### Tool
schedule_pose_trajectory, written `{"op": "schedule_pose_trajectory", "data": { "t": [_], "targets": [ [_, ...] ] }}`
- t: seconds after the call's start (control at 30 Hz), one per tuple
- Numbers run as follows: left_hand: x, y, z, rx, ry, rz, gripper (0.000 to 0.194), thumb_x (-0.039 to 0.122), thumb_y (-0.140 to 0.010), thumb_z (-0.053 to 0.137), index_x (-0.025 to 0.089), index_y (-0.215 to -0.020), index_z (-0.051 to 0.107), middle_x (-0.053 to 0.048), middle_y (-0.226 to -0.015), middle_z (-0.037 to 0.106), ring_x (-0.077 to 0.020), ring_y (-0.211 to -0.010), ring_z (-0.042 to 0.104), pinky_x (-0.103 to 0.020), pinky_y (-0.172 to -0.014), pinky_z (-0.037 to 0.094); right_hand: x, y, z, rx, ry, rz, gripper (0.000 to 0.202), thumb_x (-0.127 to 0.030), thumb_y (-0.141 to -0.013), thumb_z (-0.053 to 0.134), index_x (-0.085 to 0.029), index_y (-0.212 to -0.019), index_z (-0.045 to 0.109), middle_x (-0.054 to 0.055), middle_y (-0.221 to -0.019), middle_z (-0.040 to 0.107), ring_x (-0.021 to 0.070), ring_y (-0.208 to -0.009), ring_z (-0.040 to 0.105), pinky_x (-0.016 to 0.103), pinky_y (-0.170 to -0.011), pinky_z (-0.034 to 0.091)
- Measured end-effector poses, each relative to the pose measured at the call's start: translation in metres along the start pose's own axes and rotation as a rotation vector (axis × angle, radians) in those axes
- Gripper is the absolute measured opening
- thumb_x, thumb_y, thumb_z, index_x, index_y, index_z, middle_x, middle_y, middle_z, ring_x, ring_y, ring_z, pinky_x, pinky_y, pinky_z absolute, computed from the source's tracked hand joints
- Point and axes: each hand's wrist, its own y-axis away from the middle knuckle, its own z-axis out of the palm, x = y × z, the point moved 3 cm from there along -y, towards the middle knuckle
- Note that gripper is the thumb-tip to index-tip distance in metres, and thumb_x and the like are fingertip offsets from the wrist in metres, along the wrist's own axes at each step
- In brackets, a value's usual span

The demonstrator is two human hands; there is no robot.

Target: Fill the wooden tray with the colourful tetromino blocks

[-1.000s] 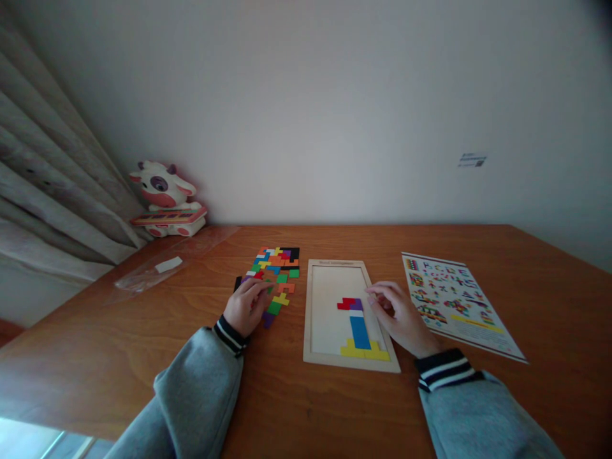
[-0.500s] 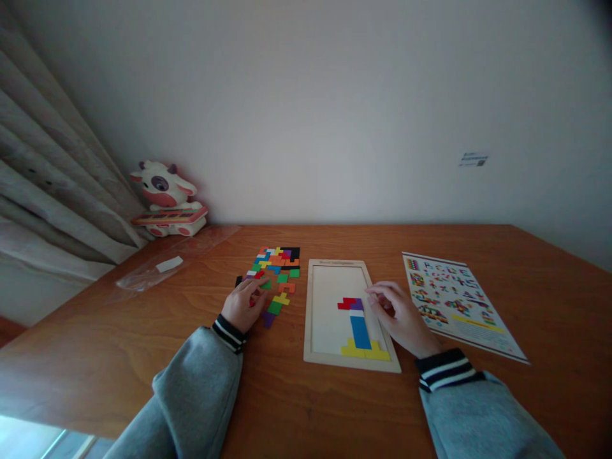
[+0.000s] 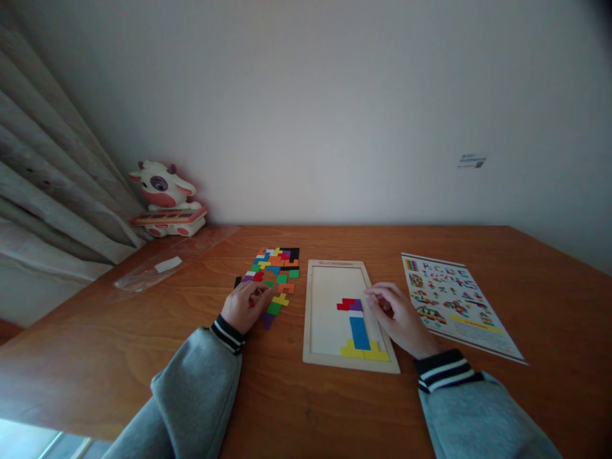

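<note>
Over the near left side of the colourful block pieces [image 3: 277, 260] is my left hand [image 3: 246, 305], its fingers curled; a bit of red shows beneath them, and I cannot make out whether it is held. My right hand [image 3: 398, 317] rests at the right rim of the wooden tray [image 3: 329, 319], fingers bent and apart from the thumb, with nothing seen between them. In the tray lie a red piece [image 3: 345, 305], a purple piece [image 3: 356, 305], a white piece, a blue piece [image 3: 360, 333] and yellow pieces [image 3: 366, 352] at the bottom.
A printed sheet of coloured figures [image 3: 459, 299] lies right of the tray. At the back left stands a cow toy with a keyboard [image 3: 167, 199]. Clear plastic wrap [image 3: 143, 278] with a white label is on the table [image 3: 306, 408]. A curtain hangs at the left.
The fingers of my left hand have drawn in slightly, uncovering a red piece and a green piece behind them. My right hand and the pieces in the tray look unchanged.
</note>
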Motion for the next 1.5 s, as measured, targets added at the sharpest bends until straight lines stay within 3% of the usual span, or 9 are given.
{"op": "schedule_pose_trajectory", "data": {
  "t": [0.27, 0.5, 0.67, 1.03, 1.2, 1.5],
  "targets": [
    [-0.006, 0.003, 0.004, -0.063, 0.028, -0.058, 0.022, 0.037, -0.088, 0.061, 0.02, -0.101, 0.064, 0.001, -0.073, 0.064, -0.0112, -0.055, 0.058, -0.022, -0.057, 0.05, -0.002, -0.001, -0.001, -0.033, -0.003, 0.021, 0.022, -0.037, -0.096, 0.049, -0.024, -0.106, 0.062, 0.008, -0.112, 0.056, 0.019, -0.082, 0.06, 0.039, -0.076, 0.054],
    [-0.01, 0.002, 0.007, -0.028, -0.041, 0.026, 0.025, 0.035, -0.091, 0.055, 0.02, -0.108, 0.065, -0.003, -0.08, 0.067, -0.0165, -0.069, 0.064, -0.027, -0.068, 0.054, -0.002, -0.001, 0.0, -0.042, -0.003, 0.028, 0.023, -0.037, -0.096, 0.049, -0.023, -0.107, 0.062, 0.009, -0.113, 0.055, 0.0188, -0.083, 0.06, 0.039, -0.077, 0.054],
    [-0.013, 0.002, 0.009, -0.085, -0.046, 0.015, 0.027, 0.037, -0.089, 0.057, 0.019, -0.108, 0.065, -0.005, -0.085, 0.069, -0.0189, -0.077, 0.065, -0.03, -0.075, 0.054, 0.0, 0.0, 0.001, -0.023, 0.005, 0.008, 0.023, -0.037, -0.095, 0.049, -0.022, -0.106, 0.063, 0.009, -0.111, 0.056, 0.0189, -0.081, 0.06, 0.039, -0.076, 0.054],
    [-0.012, 0.006, 0.01, -0.163, 0.017, -0.081, 0.026, 0.03, -0.088, 0.056, 0.021, -0.111, 0.064, -0.001, -0.081, 0.064, -0.0134, -0.063, 0.059, -0.024, -0.063, 0.051, -0.001, 0.0, 0.001, -0.04, 0.013, 0.01, 0.023, -0.036, -0.096, 0.048, -0.022, -0.107, 0.062, 0.009, -0.112, 0.055, 0.018, -0.079, 0.059, 0.038, -0.076, 0.053],
    [-0.012, 0.006, 0.012, -0.211, 0.016, -0.056, 0.025, 0.026, -0.088, 0.053, 0.022, -0.109, 0.065, -0.003, -0.088, 0.067, -0.0152, -0.069, 0.062, -0.027, -0.068, 0.052, 0.001, 0.0, 0.001, -0.049, 0.017, 0.016, 0.023, -0.037, -0.096, 0.049, -0.023, -0.108, 0.062, 0.009, -0.113, 0.055, 0.0183, -0.081, 0.059, 0.038, -0.075, 0.053],
    [-0.018, 0.007, 0.016, -0.198, -0.067, -0.025, 0.026, 0.03, -0.086, 0.058, 0.018, -0.108, 0.064, -0.008, -0.093, 0.069, -0.0227, -0.087, 0.066, -0.036, -0.082, 0.053, 0.003, 0.001, 0.002, -0.08, 0.026, 0.038, 0.024, -0.039, -0.096, 0.049, -0.023, -0.107, 0.064, 0.008, -0.113, 0.056, 0.0189, -0.084, 0.06, 0.039, -0.078, 0.053]
  ]
}}
